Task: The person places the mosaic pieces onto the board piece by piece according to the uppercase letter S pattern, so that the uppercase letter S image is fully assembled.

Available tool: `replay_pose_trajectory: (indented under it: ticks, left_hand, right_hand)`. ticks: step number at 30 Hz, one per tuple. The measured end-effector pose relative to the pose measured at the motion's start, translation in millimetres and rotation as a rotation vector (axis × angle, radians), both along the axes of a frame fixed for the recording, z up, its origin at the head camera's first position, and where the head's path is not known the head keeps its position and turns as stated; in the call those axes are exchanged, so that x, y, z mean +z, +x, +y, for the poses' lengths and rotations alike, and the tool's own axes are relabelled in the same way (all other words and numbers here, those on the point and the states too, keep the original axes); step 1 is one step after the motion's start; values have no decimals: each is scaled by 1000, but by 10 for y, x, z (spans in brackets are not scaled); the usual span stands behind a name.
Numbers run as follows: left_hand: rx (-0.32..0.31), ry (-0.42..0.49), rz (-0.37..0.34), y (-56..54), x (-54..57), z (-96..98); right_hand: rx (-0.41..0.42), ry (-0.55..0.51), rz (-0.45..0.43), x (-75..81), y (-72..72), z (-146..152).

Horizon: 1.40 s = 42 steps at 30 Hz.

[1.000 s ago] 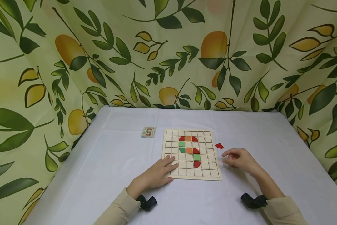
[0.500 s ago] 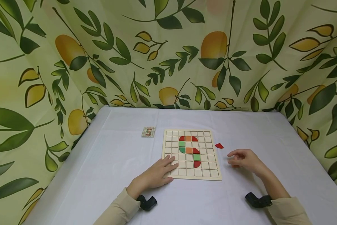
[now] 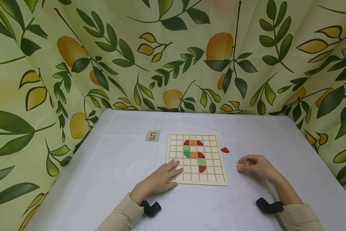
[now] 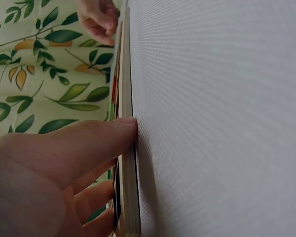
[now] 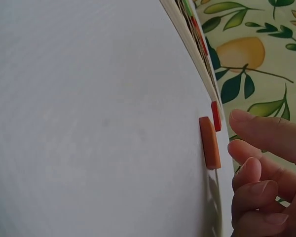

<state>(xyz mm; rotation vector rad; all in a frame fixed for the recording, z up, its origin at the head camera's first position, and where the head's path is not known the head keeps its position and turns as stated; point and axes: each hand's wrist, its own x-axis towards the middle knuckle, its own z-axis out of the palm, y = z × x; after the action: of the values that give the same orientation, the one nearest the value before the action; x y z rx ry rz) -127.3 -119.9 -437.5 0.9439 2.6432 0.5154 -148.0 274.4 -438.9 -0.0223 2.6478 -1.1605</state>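
A square wooden grid board (image 3: 214,178) lies on the table, bearing red, orange and green tiles that form an S-like figure. My left hand (image 3: 161,176) rests on its lower left corner, fingers spread over the cells. In the left wrist view, the thumb (image 4: 101,140) touches the board's front edge. To the right of the board, my right hand (image 3: 256,166) hovers over the cloth. Below its fingertips lies an orange tile (image 5: 209,143); the right wrist view shows a gap between them. A red quarter-circle tile (image 3: 225,149) lies beside the board's right edge.
A small pattern card (image 3: 152,135) with an S on a grid lies left of the board's top. White cloth (image 3: 103,160) covers the table. A leaf-and-fruit patterned curtain (image 3: 173,64) hangs behind and at the sides. Black wrist mounts (image 3: 152,208) sit below both hands.
My right hand has shifted right, away from the board, and the orange tile now shows more fully near its thumb. My left hand, the board and the red tile have stayed put.
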Motion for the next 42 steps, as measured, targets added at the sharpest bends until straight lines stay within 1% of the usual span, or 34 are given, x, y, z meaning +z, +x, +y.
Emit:
replay_pose_trajectory:
  ticks: [5,12,22,27,34,42]
  left_hand:
    - [3,-4,-3,-14,-15,0]
    - [3,-8,5,-13,-34,-3]
    - [2,-1,-5,-8,-24,-8]
    - [4,-2,-11,-8,-23,-8]
    - [4,-4,-6,-10,-24,-8]
    - [2,1,-1,-14,-26,-6]
  right_hand:
    - [10,14,-15,-14,17,45]
    - [-5,14,-35,-38,18,71]
    - [-6,10,-54,-54,34,110]
    - [-7,13,-52,-54,29,99]
    - [-15,37,-29,-8,33,62]
    - [-2,27,-10,-11,28,63]
